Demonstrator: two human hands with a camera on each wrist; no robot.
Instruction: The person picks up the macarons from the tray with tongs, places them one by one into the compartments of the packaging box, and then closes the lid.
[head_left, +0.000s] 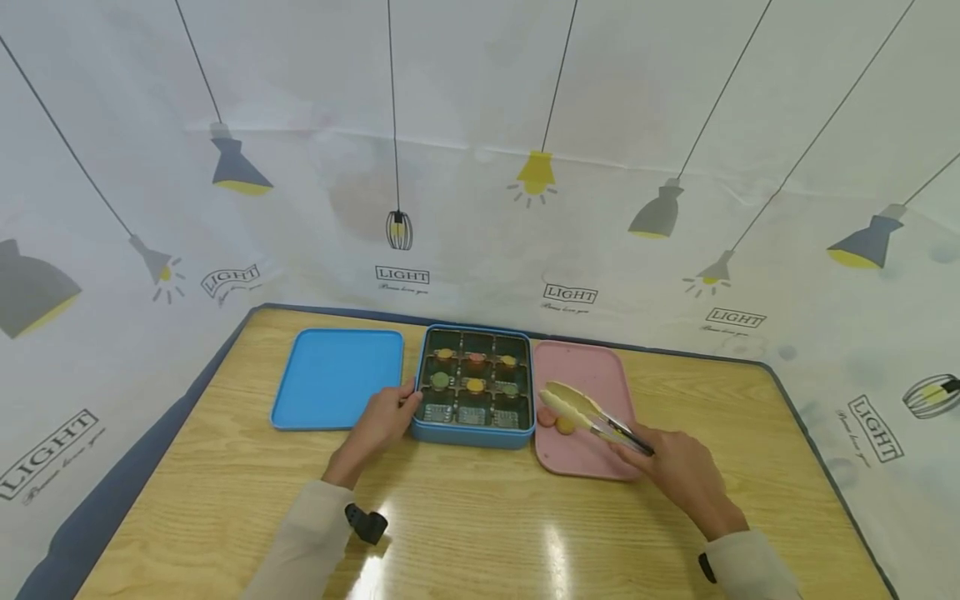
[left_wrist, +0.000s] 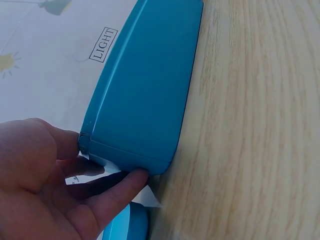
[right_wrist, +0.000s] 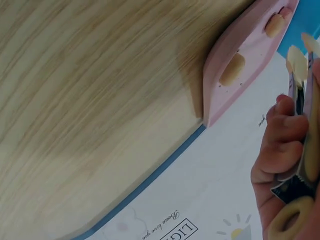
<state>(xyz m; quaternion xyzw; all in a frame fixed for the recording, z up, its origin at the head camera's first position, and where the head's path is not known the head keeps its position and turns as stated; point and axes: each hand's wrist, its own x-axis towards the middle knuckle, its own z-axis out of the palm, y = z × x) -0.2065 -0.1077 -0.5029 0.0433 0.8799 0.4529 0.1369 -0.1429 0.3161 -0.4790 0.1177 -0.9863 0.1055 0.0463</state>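
My left hand (head_left: 384, 417) holds the near left side of a blue box (head_left: 472, 435), its thumb at the rim and a finger against the wall (left_wrist: 145, 90) in the left wrist view. A dark divided insert (head_left: 472, 415) fills the box; several round yellow, red and green biscuit-like pieces (head_left: 440, 381) sit in its far and middle rows. My right hand (head_left: 678, 467) grips tongs (head_left: 600, 419) with pale yellow tips, pointing left above a pink tray (head_left: 592, 458). Reddish and yellow round pieces (head_left: 564, 426) lie beneath the tips. Whether the tips pinch anything, I cannot tell.
Left of the box lies a flat blue lid (head_left: 337, 375). The wooden table (head_left: 465, 517) has a dark blue edge, with a printed lamp-pattern sheet (head_left: 465, 183) rising behind it. Box and tray stand side by side near the far edge.
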